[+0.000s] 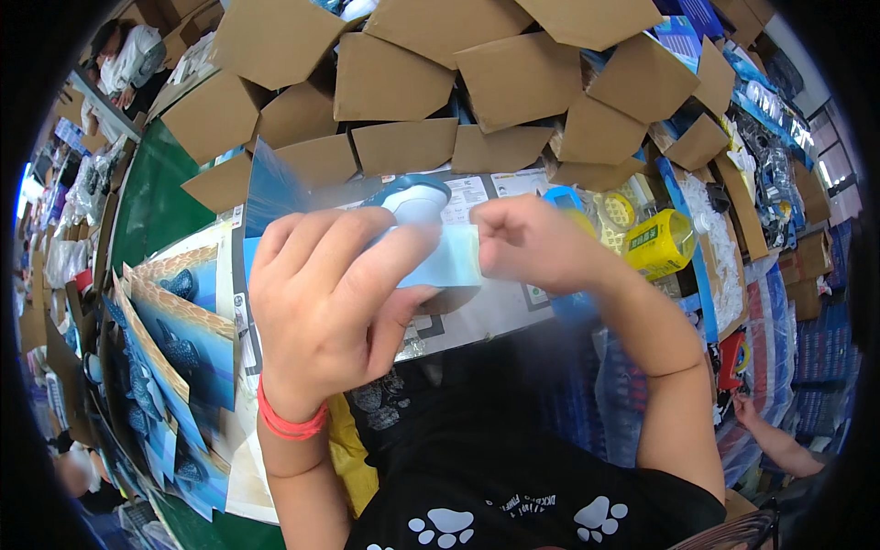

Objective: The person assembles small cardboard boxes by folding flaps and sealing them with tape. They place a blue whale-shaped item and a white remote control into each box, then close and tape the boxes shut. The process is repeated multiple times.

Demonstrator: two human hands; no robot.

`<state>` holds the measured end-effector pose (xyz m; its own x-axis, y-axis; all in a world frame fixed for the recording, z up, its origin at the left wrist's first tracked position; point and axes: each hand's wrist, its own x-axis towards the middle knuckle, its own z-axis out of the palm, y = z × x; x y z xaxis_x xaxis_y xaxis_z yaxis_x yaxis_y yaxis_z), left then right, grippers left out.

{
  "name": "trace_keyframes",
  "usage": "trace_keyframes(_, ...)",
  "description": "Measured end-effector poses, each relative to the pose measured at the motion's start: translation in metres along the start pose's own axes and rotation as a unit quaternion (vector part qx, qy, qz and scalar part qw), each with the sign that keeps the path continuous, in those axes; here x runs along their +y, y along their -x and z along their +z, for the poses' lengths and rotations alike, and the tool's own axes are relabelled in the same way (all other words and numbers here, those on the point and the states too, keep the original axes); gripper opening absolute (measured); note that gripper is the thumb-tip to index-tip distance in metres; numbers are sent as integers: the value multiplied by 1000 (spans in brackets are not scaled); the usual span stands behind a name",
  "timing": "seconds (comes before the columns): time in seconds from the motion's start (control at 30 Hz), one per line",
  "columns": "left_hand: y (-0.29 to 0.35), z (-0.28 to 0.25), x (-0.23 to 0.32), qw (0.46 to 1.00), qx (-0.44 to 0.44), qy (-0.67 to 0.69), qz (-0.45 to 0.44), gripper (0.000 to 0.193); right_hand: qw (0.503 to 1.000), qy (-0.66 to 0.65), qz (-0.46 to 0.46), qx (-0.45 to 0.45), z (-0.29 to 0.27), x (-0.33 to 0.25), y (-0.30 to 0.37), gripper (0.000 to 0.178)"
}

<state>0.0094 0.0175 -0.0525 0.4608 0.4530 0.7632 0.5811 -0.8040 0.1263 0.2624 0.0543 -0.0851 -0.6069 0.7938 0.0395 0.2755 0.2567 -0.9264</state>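
Note:
My left hand point(321, 302), with a red band at its wrist, is closed around a small light blue box point(447, 261) in front of my chest. At the right end of that box, the fingers of my right hand point(524, 240) are pinched against its pale edge. Motion blurs some of the fingertips. Just beyond the box lies a rounded dark blue and white plastic thing point(418, 200), partly hidden by my left hand. Beneath all this is a tabletop covered with printed grey-white sheets point(500, 316).
Open brown cartons point(394, 82) crowd the far side. Right of my hand are a yellow-labelled clear jar point(658, 244) and a roll of tape point(619, 211). Printed blue cardboard pieces point(197, 348) stand at the left. Another person's arm point(779, 442) reaches in at the right; someone sits far left.

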Motion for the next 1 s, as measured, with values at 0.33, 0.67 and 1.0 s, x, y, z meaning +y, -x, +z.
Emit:
trace_keyframes(0.33, -15, -4, 11, 988, -119, -93, 13, 43, 851, -492, 185, -16, 25, 24, 20, 65)
trace_keyframes(0.67, -6, 3, 13, 993, -47, -86, -63, 37, 934, 152, 70, 316, 17, 31, 73, 21)
trace_keyframes(1.0, -21, 24, 14, 986, -63, -146, -44, 34, 902, -62, 275, 326, -21, 105, 207, 23)
